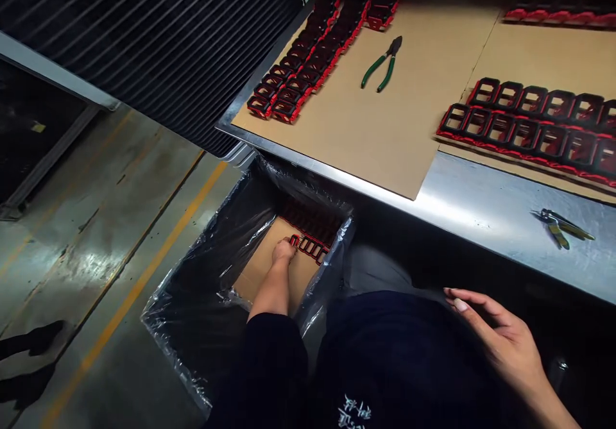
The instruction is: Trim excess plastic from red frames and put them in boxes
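Observation:
My left hand (pixel 283 249) reaches down into a box lined with dark plastic (pixel 202 313). Its fingers are closed on a red-and-black plastic frame (pixel 294 240), at the end of a row of similar frames (pixel 312 247) lying on cardboard inside the box. The fingertips are partly hidden at this distance. My right hand (pixel 503 333) hangs in front of the table edge, holding nothing, with its fingers loosely bent and the thumb apart from them.
On the cardboard-covered metal table (pixel 476 204) stand rows of red-and-black frames (pixel 303 63) at left and more frames (pixel 529 121) at right. Green-handled pliers (pixel 385 63) lie between them. Small cutters (pixel 561 225) rest near the front edge. A dark ribbed panel (pixel 158 44) rises at left.

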A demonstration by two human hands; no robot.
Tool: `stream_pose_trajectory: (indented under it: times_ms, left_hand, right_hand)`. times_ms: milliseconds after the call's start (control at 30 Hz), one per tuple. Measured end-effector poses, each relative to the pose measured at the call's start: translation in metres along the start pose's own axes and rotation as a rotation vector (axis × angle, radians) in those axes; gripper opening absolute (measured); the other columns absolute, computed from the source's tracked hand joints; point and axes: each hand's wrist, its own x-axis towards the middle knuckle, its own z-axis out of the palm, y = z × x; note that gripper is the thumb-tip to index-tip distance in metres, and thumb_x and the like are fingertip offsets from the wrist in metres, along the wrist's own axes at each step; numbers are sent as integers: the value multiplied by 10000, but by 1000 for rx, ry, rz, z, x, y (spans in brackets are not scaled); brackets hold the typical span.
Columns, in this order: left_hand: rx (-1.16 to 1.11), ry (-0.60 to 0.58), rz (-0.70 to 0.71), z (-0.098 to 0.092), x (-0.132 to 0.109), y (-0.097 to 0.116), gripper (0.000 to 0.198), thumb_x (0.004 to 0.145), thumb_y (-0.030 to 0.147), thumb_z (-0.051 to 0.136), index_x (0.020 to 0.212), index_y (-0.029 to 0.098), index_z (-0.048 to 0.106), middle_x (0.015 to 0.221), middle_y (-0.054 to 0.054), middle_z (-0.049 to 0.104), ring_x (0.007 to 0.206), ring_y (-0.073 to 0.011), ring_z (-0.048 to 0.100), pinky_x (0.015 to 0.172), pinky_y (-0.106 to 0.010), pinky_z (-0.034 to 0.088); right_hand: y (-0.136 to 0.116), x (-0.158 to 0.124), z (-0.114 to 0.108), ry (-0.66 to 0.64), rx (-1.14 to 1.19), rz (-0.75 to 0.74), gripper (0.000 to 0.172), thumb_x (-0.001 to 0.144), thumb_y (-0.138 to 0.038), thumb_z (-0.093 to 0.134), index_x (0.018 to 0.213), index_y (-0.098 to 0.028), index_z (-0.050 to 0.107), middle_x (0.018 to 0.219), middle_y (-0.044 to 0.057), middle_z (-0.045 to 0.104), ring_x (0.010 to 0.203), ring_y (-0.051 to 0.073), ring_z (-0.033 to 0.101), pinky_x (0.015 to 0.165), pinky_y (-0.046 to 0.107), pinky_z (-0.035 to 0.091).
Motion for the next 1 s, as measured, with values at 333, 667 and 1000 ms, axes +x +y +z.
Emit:
stream_pose_trajectory:
  times_ms: [333,667,1000]
  left_hand:
    - [-321,-26,-26,-9,-18,18,369,953,352,629,1271,170,585,1287,-108,615,1105,-247,643,921,-461,568]
    - [-1106,-14,304,-95,-136,81,332,936,446,569,1163,203,558,1021,-42,652,884,-168,681,824,-360,592]
    - [-1339,-825,467,0,-290,216,377,704,403,858,888,211,590,928,0,716,777,-199,755,777,-393,630]
  right_hand:
    - [-3,1,7,-48,5,-47,414,804,-582,713,990,-218,783,1050,103,792,981,306,757,926,409,612]
    - [-10,-8,26,-181,-13,-248,273,894,-443,652,1009,-223,763,1011,95,791,938,273,758,874,412,617]
    - [-43,-20,22,-202,412,-176,326,740,-396,837,928,-178,685,792,8,718,673,122,648,679,263,567]
